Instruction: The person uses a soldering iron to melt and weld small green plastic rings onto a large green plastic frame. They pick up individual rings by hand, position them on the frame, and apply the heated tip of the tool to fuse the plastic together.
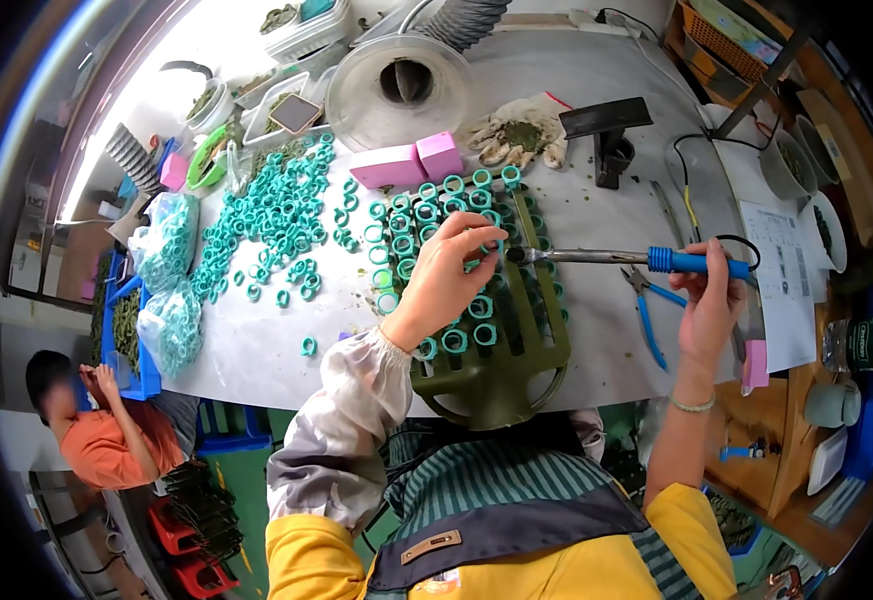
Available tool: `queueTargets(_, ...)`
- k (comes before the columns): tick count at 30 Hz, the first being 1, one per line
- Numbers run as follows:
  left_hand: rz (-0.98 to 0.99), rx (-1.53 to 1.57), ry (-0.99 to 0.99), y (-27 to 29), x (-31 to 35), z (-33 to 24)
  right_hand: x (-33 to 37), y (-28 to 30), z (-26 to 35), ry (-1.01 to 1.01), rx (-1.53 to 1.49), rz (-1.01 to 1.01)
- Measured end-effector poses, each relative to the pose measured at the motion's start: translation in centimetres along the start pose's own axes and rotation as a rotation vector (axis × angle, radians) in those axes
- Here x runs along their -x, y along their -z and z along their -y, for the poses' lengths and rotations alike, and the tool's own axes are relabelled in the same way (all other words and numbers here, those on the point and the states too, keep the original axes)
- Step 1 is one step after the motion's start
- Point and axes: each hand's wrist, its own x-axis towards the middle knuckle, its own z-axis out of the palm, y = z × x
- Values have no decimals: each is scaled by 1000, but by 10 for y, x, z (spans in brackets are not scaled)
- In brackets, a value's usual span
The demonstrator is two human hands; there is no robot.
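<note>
From my end, the bench (611,345) fills the view, and its front edge is my first worry: the green rack (491,382) sits against it with its curved end jutting past, so a hard push on that end could tip or slide the load. A heap of loose teal rings (271,215) spreads toward the bench's left edge; a dragged sleeve might scatter it. The blue-handled corded tool (596,257) crosses above the rack's right side. I'd treat its tip as hot: the right hand (711,300) has its grip closed round the handle, the tip points at the left hand (446,270), and a slip or tug on the cord could burn a finger. The left grip is curled over the rack's rings; I can't tell whether it pinches one. Blue-handled pliers (646,310) lie near the right edge, where they could snag the tool if it dips. One stray ring (308,346) near the front edge could roll off if nudged.
</note>
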Motion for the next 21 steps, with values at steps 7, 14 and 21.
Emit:
queueTargets(7, -74, -306, -178, -11, -5, 17, 5, -12, -13, -37, -62, -1)
queueTargets(14, -88, -299, -188, -7, -1, 24, 7, -6, 0, 8, 59, -53)
queueTargets(21, -211, -75, -41, 44, 5, 26, 2, 21, 21, -36, 38, -54)
